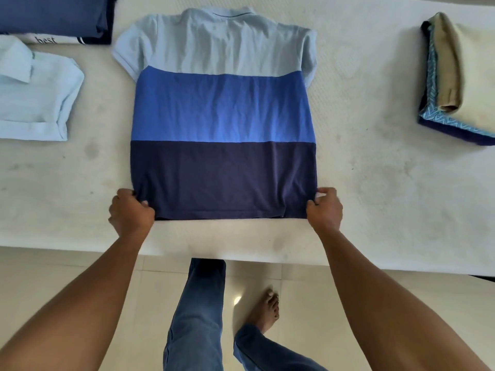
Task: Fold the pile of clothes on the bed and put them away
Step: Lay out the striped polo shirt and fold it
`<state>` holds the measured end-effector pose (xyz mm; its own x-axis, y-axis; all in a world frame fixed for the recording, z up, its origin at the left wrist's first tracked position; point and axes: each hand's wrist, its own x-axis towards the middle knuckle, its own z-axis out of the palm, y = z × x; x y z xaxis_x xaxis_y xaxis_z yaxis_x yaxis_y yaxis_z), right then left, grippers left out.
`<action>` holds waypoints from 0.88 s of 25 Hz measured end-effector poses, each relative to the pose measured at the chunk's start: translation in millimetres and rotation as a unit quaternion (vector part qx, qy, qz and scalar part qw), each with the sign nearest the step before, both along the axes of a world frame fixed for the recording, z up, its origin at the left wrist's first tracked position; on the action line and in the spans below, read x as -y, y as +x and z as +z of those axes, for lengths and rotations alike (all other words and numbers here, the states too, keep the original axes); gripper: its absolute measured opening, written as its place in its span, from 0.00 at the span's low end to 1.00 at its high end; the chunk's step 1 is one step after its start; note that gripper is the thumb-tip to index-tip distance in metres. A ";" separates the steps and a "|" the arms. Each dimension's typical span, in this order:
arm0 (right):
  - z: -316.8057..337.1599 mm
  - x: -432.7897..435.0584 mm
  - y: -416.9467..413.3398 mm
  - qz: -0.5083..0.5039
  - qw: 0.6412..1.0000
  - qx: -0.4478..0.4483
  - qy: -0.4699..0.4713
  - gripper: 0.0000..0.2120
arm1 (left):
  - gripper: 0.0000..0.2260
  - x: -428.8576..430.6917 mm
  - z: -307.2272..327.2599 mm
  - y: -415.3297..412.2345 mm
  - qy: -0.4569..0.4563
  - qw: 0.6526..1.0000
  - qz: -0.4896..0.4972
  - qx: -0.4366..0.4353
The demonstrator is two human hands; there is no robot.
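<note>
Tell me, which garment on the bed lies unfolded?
The three-band polo shirt in the middle, spread flat, hem gripped by left hand and right hand. The pale shirt, navy stack and beige-topped pile are folded.

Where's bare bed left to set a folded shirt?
Widest: between striped polo and beige stack on the right, down to the bed edge. Also near-left, this side of the pale blue shirt. Crowded: far-left corner, by the navy stack.

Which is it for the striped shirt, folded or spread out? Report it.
Spread out. The striped shirt lies flat, collar to hem, on the bed; the left hand and right hand pinch its bottom corners.
</note>
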<state>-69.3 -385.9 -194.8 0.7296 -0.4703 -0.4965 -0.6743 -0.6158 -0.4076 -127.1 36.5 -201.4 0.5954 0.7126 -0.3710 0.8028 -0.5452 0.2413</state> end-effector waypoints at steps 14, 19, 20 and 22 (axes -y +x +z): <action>31.5 14.2 46.9 0.058 0.991 -0.092 0.074 0.28 | 0.25 101.0 36.1 56.5 0.033 0.933 -0.355 -0.059; 21.5 -0.3 154.2 -0.014 0.995 -0.037 0.087 0.24 | 0.26 142.2 35.2 156.3 -0.090 0.861 -0.498 -0.038; 19.3 -3.8 178.8 -0.041 0.994 -0.019 0.099 0.22 | 0.26 143.6 33.5 180.5 -0.100 0.855 -0.508 -0.039; 10.0 -6.4 227.0 -0.084 0.987 0.006 0.138 0.18 | 0.25 142.4 27.2 229.0 -0.103 0.852 -0.511 -0.044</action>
<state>157.7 -379.6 -184.8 0.6594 -0.4322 -0.6152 -0.7516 -0.3604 -0.5524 102.0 -105.9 -174.2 0.8290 -0.2473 -0.5015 -0.0459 -0.9239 0.3798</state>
